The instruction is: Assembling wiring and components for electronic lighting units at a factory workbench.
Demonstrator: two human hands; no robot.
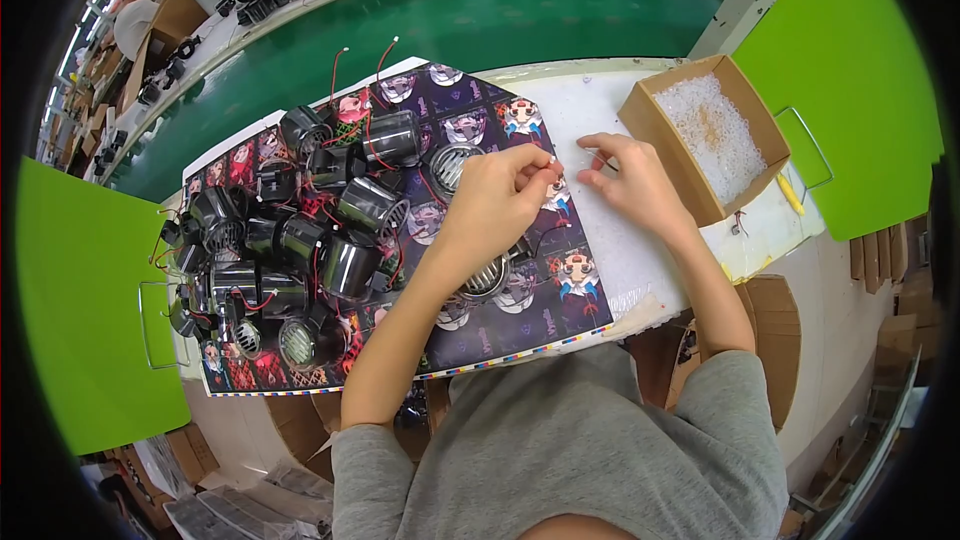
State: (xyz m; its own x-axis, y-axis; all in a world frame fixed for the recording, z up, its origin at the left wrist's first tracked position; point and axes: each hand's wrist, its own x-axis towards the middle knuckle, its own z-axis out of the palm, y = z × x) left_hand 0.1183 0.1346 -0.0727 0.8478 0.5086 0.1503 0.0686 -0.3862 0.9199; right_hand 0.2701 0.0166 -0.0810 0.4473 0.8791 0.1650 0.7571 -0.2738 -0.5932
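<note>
My left hand point(503, 192) is closed in a pinch over the printed sheet, with a tiny white piece point(553, 160) showing at its fingertips. Just to its right, my right hand point(637, 183) hovers over the white tabletop, its thumb and forefinger curved but apart. I make out nothing held in it. Below my left wrist lies a black housing with a slotted round grille point(486, 280), partly covered by that arm. Another grille-faced housing point(447, 168) sits just behind the same hand.
Shiny black cylindrical housings point(350, 265) with red wires crowd the left of the printed sheet point(560, 325). At right stands a cardboard box point(645, 115) of small translucent pieces, with a yellow-handled tool point(790, 195) beside it. A green conveyor belt point(480, 20) runs behind; green panels point(850, 90) flank the table.
</note>
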